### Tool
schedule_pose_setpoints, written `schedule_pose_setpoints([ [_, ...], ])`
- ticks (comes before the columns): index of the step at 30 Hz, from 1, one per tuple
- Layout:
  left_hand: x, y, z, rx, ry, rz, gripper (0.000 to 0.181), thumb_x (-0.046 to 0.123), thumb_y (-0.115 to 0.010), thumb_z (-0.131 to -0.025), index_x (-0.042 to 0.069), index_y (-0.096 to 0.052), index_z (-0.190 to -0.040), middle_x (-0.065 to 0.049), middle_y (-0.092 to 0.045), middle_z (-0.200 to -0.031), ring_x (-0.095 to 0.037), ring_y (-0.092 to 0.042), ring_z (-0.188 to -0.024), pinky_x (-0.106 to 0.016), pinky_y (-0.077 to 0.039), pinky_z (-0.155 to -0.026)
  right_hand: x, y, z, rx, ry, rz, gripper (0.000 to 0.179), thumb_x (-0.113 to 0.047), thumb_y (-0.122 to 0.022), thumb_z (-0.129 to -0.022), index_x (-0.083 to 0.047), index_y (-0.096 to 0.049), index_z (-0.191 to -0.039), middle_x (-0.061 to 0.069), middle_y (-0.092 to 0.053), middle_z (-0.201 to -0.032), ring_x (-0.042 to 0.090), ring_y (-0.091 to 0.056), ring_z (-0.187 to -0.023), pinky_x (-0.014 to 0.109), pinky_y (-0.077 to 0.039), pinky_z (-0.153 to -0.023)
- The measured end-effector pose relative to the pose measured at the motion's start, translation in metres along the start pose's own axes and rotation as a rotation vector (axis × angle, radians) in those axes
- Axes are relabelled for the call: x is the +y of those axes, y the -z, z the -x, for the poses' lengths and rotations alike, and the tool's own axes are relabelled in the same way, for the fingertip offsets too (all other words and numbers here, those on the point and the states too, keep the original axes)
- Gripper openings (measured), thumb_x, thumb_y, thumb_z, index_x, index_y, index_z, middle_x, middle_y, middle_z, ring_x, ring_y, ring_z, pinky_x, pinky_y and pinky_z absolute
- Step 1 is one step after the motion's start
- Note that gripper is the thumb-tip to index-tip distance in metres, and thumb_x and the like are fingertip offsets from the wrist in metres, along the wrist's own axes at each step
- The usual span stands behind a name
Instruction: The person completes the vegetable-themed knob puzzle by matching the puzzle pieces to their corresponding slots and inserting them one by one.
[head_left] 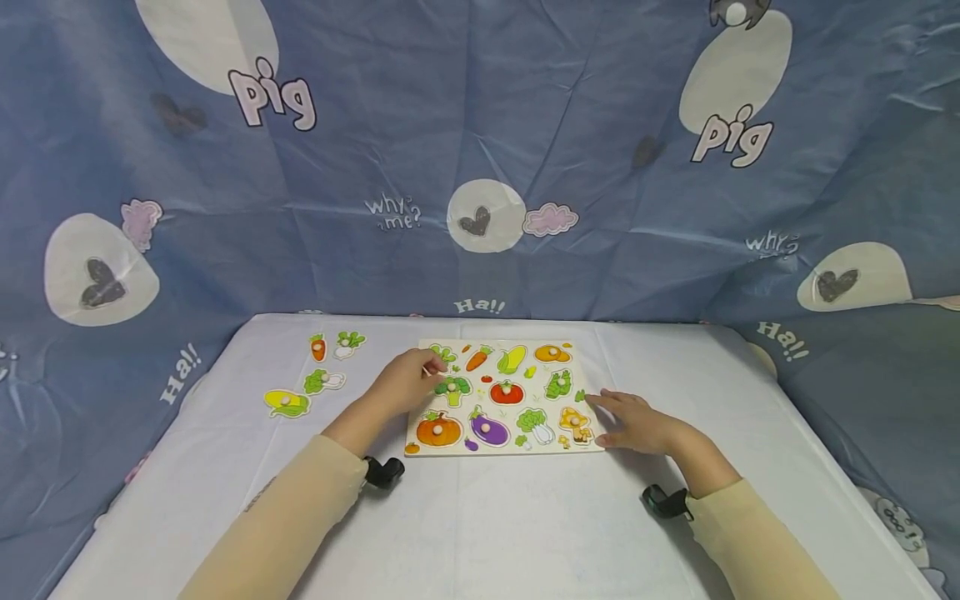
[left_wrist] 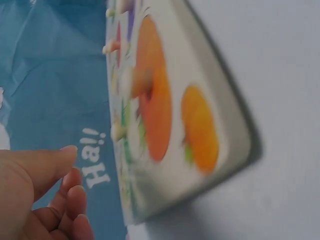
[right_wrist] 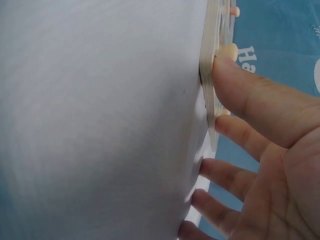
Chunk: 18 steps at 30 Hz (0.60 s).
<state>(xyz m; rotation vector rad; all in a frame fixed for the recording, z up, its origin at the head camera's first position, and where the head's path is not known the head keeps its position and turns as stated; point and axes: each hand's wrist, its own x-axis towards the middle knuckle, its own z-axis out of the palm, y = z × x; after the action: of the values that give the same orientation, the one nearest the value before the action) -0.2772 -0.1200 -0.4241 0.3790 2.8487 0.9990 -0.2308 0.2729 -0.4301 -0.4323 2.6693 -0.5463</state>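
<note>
A wooden vegetable puzzle board (head_left: 480,447) lies flat on the white table. Knobbed pieces sit in it, among them a pumpkin (head_left: 429,432), an eggplant (head_left: 483,432), a tomato (head_left: 516,393) and a mushroom (head_left: 576,421). My left hand (head_left: 405,382) is over the board's left edge beside the broccoli piece (head_left: 453,398); its fingers bend loosely, thumb and fingertips close together with nothing between them in the left wrist view. At the right edge, my right hand (head_left: 637,423) rests its thumb (right_wrist: 240,82) against the board's corner, its other fingers spread along the side.
Left of the board lie loose pieces: a carrot (head_left: 318,350), a radish (head_left: 346,351), a leafy cabbage (head_left: 315,383) and a corn (head_left: 279,400). Behind the white tablecloth (head_left: 510,533) hangs a blue printed curtain (head_left: 420,150). Both wrists wear black camera mounts.
</note>
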Motion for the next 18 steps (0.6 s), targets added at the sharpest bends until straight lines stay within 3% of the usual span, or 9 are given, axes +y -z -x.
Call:
schedule_pose_setpoints([
  [8, -0.019, 0.026, 0.016, 0.095, 0.008, -0.046, 0.015, 0.015, -0.064, -0.099, 0.009, -0.068, -0.111, -0.009, -0.063, -0.106, -0.027, -0.058, -0.098, -0.043, -0.049, -0.086, 0.001, 0.0, -0.001, -0.006, -0.003, -0.027, 0.081, -0.039, -0.075, -0.087, -0.013, -0.038, -0.155, 0.025, -0.024, -0.161, 0.051, -0.017, -0.145, 0.072, -0.021, -0.109],
  [18, -0.048, 0.057, 0.039, 0.211, 0.079, -0.051, 0.023, 0.015, -0.059, -0.099, 0.001, -0.067, -0.116, -0.018, -0.063, -0.114, -0.035, -0.058, -0.104, -0.05, -0.048, -0.086, 0.0, 0.001, 0.0, -0.004, 0.002, -0.006, 0.081, -0.04, -0.075, -0.088, -0.011, -0.039, -0.154, 0.027, -0.025, -0.16, 0.051, -0.018, -0.145, 0.071, -0.023, -0.109],
])
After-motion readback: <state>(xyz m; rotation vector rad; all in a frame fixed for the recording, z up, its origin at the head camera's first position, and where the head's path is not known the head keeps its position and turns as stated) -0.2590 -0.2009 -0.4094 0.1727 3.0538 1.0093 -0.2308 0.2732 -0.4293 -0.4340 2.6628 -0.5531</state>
